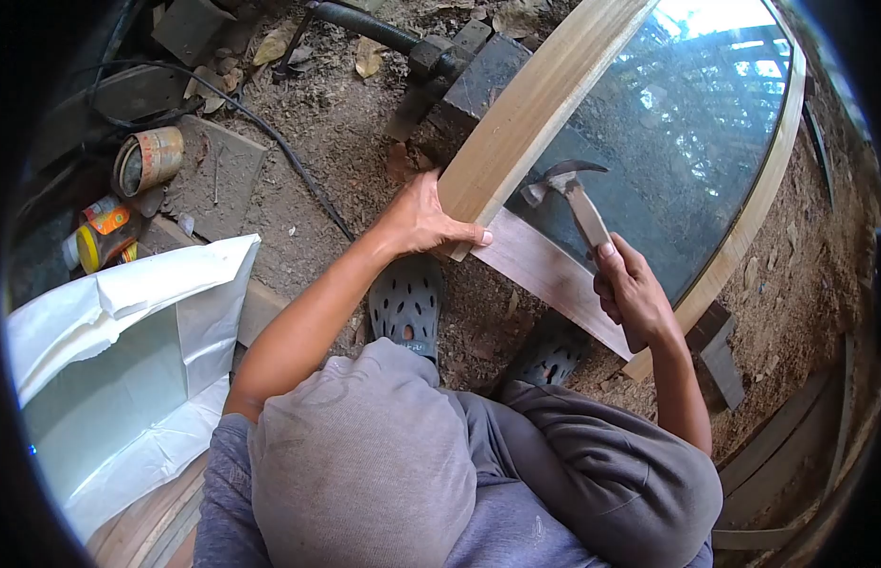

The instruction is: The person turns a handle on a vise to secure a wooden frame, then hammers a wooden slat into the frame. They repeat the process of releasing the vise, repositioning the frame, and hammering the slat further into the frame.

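A wooden frame (535, 114) with a curved outer side surrounds a dark, reflective glass pane (687, 123). My left hand (422, 218) grips the frame's near left corner, its thumb lying on top of the wood. In my right hand (634, 289) is a claw hammer (582, 204), held by its handle with the fingers wrapped round. The hammer's metal head is over the glass, close to the inner edge of the left frame piece. A paler bottom rail (563, 279) runs between the two hands.
At left stand a rusty can (157, 161), a yellow-lidded container (88, 248) and a white-wrapped glass panel (128, 369). A black cable (289, 151) crosses the dusty ground. A metal clamp (431, 57) lies beyond the frame, and a wood block (715, 350) sits under its right corner.
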`<state>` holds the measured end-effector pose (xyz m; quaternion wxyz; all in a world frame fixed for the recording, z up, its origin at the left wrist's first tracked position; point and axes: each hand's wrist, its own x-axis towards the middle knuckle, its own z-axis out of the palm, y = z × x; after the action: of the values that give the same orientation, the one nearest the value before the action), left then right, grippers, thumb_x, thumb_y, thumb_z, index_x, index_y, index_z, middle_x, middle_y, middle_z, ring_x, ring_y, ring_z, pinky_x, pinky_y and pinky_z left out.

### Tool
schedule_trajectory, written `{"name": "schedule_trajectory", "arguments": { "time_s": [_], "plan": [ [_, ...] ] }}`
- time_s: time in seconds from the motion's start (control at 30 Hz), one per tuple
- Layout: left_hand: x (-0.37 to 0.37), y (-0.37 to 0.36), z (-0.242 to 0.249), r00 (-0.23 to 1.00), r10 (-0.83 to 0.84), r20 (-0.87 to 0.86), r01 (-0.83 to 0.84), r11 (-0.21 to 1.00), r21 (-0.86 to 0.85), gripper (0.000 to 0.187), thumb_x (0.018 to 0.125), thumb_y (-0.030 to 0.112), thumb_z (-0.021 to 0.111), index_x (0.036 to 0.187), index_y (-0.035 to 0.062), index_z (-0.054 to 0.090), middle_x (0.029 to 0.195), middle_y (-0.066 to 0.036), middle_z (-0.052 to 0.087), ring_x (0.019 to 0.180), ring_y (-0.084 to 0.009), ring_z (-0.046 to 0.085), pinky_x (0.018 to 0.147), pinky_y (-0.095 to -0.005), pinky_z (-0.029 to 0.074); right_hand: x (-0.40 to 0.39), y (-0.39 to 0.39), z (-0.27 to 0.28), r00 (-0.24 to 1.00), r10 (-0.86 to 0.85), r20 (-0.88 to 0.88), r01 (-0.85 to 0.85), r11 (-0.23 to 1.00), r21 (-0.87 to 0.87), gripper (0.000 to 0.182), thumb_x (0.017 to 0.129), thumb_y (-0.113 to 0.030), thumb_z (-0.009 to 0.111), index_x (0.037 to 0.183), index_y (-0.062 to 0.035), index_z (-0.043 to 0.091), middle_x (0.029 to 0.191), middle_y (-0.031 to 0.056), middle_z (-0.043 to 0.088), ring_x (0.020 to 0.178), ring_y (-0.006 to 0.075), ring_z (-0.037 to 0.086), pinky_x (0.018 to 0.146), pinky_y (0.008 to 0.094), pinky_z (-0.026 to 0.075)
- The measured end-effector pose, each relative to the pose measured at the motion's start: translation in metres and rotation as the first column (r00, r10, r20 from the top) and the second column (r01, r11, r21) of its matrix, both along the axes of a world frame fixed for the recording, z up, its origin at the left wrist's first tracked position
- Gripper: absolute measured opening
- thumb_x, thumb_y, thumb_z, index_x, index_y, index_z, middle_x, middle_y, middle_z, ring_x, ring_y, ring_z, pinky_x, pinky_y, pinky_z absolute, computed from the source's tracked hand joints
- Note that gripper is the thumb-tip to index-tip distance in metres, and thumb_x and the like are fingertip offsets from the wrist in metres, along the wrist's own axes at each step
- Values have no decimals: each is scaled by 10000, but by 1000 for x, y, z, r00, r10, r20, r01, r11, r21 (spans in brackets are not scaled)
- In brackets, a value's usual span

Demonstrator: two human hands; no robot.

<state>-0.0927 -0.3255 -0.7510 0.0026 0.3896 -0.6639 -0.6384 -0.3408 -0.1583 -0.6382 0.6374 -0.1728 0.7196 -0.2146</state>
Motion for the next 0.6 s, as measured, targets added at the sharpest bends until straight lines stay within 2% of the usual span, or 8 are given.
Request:
{"name": "schedule_trajectory", "arguments": {
  "time_s": [0.1, 0.23, 0.3, 0.43, 0.5, 0.57, 0.6],
  "plan": [
    [-1, 0, 6, 1000, 7, 0, -7, 1000, 11, 770, 568, 358, 916, 1160, -13, 593, 1030, -131, 656, 955, -216, 621, 854, -347, 507, -1, -6, -1, 996, 75, 53, -76, 997, 7, 353, 1026, -429, 408, 933, -92, 461, 647, -54, 349, 511, 39, 316, 424, 215, 286],
    [1, 1, 2, 1000, 12, 24, -12, 1000, 21, 754, 574, 341, 915, 1157, -11, 592, 1019, -121, 655, 942, -206, 620, 835, -340, 513, -7, -10, 0, 999, 49, 24, -49, 999, 10, 423, 1019, -479, 390, 969, -72, 496, 669, -37, 388, 531, 56, 361, 455, 236, 329],
    [0, 0, 2, 1000, 13, 11, -13, 1000, 22, 741, 577, 325, 915, 1154, -10, 594, 1009, -113, 656, 931, -204, 620, 826, -335, 514, -8, -10, 0, 986, 164, 16, -164, 985, 45, 444, 1011, -494, 403, 970, -64, 506, 666, -39, 392, 532, 57, 365, 452, 237, 329],
    [-1, 1, 4, 1000, 24, 5, -24, 997, 75, 738, 577, 314, 917, 1152, -13, 591, 1000, -107, 657, 923, -200, 622, 822, -332, 517, -9, -9, -1, 991, 120, -62, -122, 992, -21, 462, 1001, -506, 420, 974, -56, 517, 664, -42, 398, 528, 57, 371, 442, 239, 330],
    [0, 1, 3, 999, 42, 3, -42, 994, 96, 742, 577, 316, 917, 1152, -16, 586, 1001, -104, 657, 931, -195, 622, 825, -336, 517, -11, -9, -2, 970, 236, -66, -235, 972, 15, 468, 996, -504, 439, 988, -43, 526, 664, -42, 404, 530, 54, 377, 437, 238, 336],
    [0, 0, 0, 999, 41, -7, -40, 997, 73, 742, 576, 312, 919, 1151, -16, 585, 1001, -106, 657, 929, -195, 625, 820, -335, 520, -15, -13, 3, 983, 158, -94, -165, 984, -73, 447, 1001, -477, 446, 989, -38, 525, 666, -42, 409, 537, 49, 386, 442, 236, 344],
    [0, 1, 0, 999, 43, -17, -42, 998, 57, 741, 575, 309, 920, 1150, -15, 584, 1001, -107, 657, 927, -195, 628, 814, -333, 523, -17, -13, 1, 991, 75, -111, -81, 995, -49, 428, 1006, -457, 446, 979, -36, 520, 666, -41, 411, 547, 44, 393, 449, 231, 350]
  ]
}}
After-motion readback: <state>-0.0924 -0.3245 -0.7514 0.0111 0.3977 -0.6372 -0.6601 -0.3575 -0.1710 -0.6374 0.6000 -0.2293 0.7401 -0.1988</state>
